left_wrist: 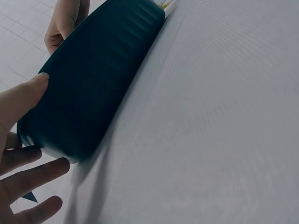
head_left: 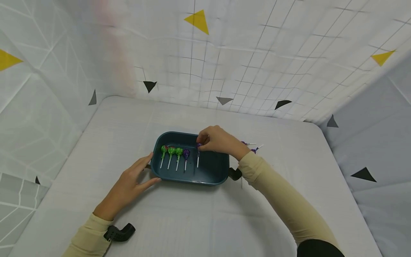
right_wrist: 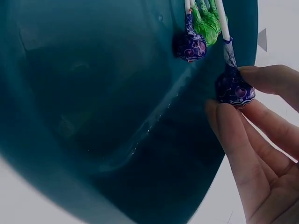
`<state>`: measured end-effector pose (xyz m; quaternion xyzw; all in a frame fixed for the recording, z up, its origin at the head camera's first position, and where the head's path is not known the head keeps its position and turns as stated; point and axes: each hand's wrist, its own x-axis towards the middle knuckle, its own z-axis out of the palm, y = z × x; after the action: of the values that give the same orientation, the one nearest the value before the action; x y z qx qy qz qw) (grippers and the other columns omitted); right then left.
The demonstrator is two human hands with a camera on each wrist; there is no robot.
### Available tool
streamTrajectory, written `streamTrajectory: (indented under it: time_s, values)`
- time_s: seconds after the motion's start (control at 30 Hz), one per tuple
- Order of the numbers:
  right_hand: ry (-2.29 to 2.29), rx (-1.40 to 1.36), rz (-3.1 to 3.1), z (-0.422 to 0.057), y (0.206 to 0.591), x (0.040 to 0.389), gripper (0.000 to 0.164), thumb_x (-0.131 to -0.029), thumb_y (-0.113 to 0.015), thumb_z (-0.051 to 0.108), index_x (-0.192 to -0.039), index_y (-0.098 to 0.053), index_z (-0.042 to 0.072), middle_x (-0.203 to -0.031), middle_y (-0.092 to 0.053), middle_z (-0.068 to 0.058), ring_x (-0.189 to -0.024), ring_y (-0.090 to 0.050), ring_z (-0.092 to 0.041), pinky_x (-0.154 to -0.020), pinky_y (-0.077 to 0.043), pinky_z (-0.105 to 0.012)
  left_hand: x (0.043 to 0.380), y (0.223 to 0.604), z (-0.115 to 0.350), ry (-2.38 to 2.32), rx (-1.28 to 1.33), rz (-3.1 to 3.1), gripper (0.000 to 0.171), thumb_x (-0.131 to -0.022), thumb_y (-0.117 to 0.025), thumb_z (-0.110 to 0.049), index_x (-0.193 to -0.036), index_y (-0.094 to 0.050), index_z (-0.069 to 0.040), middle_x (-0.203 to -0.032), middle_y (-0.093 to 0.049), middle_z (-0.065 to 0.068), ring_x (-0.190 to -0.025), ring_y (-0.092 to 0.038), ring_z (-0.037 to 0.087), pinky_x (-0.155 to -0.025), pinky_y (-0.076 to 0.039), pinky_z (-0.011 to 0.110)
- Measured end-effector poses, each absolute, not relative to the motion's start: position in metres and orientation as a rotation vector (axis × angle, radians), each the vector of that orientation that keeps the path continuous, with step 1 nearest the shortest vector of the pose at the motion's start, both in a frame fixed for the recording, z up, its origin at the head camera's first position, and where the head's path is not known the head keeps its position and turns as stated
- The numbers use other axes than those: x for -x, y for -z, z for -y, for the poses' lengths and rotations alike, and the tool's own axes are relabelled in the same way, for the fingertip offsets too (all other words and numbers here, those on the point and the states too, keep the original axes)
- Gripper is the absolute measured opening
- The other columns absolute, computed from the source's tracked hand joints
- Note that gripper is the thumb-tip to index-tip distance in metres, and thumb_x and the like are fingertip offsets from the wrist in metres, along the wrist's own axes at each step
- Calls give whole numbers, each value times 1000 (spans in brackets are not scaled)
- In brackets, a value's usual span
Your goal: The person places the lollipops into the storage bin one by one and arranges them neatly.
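My right hand [head_left: 219, 142] pinches a purple-wrapped lollipop [right_wrist: 235, 88] by its round head over the dark teal dish [head_left: 205, 182]. The white stick points toward the near side in the head view. Inside the dish, to the left, three green-wrapped lollipops [head_left: 171, 151] and one purple lollipop [head_left: 186, 154] lie in a row, heads at the far side. At the dish's left end rests my left hand [head_left: 128, 184], thumb at the near rim and the other fingers extended along the end wall.
More purple lollipops [head_left: 254, 150] lie on the white table [head_left: 192, 221] right of the dish, partly behind my right forearm. A white stick [head_left: 242, 183] shows below that wrist. Printed cloth walls [head_left: 244, 53] enclose the table's back and sides.
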<state>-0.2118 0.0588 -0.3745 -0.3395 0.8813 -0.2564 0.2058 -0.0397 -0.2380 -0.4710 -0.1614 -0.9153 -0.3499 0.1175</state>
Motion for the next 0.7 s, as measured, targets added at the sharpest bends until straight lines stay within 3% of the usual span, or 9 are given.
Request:
streamTrajectory:
  time_s: [0.7]
  values:
    - [406, 1059, -2503, -36, 388, 219, 20, -92, -80, 20, -107, -80, 8, -103, -79, -5, -94, -75, -17, -84, -63, -33, 40, 469, 238, 1016, 469, 2685, 94, -83, -88, -24, -160, -37, -7, -155, -52, 14, -139, -55, 35, -108, -51, 53]
